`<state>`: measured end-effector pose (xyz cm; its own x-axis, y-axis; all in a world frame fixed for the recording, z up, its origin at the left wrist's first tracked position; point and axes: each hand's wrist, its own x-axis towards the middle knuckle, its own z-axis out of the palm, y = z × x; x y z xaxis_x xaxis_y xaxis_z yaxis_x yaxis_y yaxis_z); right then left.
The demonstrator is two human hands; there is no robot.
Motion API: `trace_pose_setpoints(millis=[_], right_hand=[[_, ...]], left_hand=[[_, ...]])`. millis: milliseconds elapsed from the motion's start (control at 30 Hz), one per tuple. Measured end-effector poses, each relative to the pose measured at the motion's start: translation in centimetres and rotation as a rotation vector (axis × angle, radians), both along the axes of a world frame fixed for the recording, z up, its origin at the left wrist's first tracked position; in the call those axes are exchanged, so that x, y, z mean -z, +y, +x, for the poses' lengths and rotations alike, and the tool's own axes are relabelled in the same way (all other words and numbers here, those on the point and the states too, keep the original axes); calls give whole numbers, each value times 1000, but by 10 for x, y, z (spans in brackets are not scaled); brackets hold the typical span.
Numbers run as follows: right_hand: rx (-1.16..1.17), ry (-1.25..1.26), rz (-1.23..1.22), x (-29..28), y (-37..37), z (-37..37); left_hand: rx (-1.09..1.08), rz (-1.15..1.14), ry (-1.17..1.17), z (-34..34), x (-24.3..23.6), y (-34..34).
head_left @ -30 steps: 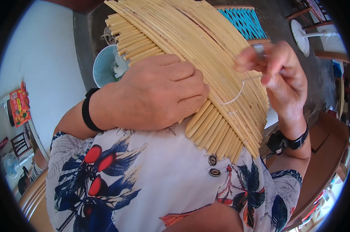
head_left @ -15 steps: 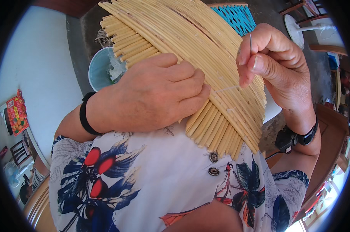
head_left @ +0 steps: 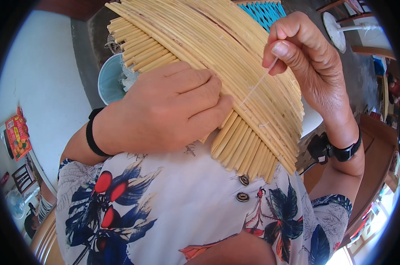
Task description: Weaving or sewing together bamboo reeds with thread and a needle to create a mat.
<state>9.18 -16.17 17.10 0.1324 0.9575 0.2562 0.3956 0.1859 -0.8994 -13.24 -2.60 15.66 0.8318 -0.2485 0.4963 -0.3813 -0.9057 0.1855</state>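
A fan-shaped piece of pale straw-coloured stalks [head_left: 253, 53], laid side by side in crossing layers, rests against my patterned shirt. My left hand [head_left: 162, 108] is closed over its near edge, fingers curled on the stalks and the thumb hidden. Above the right part of the piece, my right hand [head_left: 303, 55] pinches a white thread [head_left: 256, 86] between thumb and fingers. That thread runs taut down to the stalks, just right of my left fingertips. Small white stitches [head_left: 265, 124] show on the stalks. A needle cannot be made out in my fingers now.
Beyond my left wrist stands a light blue bin [head_left: 107, 84] with clear plastic inside. A stool with turquoise webbing [head_left: 264, 12] is behind the stalks. A white round stand base [head_left: 333, 33] lies far right, and brown wooden furniture [head_left: 376, 150] is beside my right arm.
My right hand has risen slightly and shifted left, drawing out a longer stretch of thread. The needle seen upright at its fingertips no longer shows. My left hand keeps its hold, shifted slightly left.
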Motion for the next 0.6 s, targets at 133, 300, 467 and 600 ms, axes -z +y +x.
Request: trace_pose_setpoints(millis=[133,300,467,600], right_hand=[[-172,-346,-115,-5,-8,14],[-205,-479,-124,-8,-23,10],[-198,-720,-90,-6,-24,4],[-228,-807,-61,-9,-24,3]], left_hand=[[44,16,-19,-1,1,3],[50,-4,-45,2,3,3],[95,25,-62,5,4,5],[95,37,-73,4,5,4]])
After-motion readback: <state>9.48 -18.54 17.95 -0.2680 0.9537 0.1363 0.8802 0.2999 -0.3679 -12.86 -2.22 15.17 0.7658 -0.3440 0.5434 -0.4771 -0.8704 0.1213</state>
